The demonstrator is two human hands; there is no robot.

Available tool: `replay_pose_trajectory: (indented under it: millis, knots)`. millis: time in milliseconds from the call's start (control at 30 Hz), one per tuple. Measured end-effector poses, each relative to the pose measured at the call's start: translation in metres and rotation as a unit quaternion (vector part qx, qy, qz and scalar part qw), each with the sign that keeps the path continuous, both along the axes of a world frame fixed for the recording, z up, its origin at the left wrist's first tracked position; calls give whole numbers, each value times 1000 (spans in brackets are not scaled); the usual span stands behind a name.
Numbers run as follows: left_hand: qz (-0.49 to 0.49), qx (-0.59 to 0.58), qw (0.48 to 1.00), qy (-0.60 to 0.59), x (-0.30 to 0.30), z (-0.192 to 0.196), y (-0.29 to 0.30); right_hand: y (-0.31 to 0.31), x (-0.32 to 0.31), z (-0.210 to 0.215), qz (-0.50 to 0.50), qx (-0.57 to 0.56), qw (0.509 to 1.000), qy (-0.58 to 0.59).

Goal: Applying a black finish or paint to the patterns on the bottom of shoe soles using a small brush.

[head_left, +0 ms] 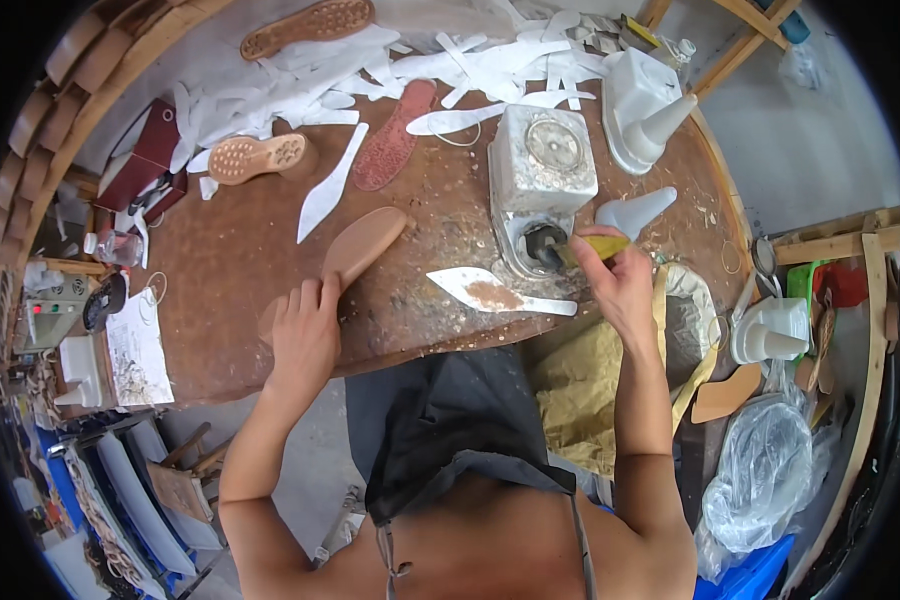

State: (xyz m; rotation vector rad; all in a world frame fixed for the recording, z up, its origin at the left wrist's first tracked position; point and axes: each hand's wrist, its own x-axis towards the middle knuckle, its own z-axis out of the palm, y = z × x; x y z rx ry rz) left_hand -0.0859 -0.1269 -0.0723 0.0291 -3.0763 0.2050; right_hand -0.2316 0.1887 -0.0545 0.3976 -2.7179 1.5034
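My left hand [305, 325] grips a smooth tan shoe sole [370, 240] flat on the brown worktable, fingers over its middle; the part under the palm is hidden. In my right hand [618, 280] is a brush with a yellow handle [604, 243], pinched between thumb and fingers. Its dark end reaches into the round opening of a white, stained glue pot [548, 160]. The bristles cannot be made out. Between my hands lies a white sole-shaped piece [480, 292] with a brown smear.
White cut strips [340, 80] pile along the back. A dark red insole [395, 135] and a studded tan sole [260, 158] lie nearer. A second white pot [638, 110] with a spout stands at the back right. A gold bag [590, 395] hangs below the right edge.
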Motion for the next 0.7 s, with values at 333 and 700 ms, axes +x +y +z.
replay_pose_trajectory:
  millis: [333,700]
  knots:
    - [90,185,972,-113,-56,4,15,-23,-2,-2,29,128,990,46]
    - [76,567,799,184,-19,57,19,-5,-5,8,4,49,998,34]
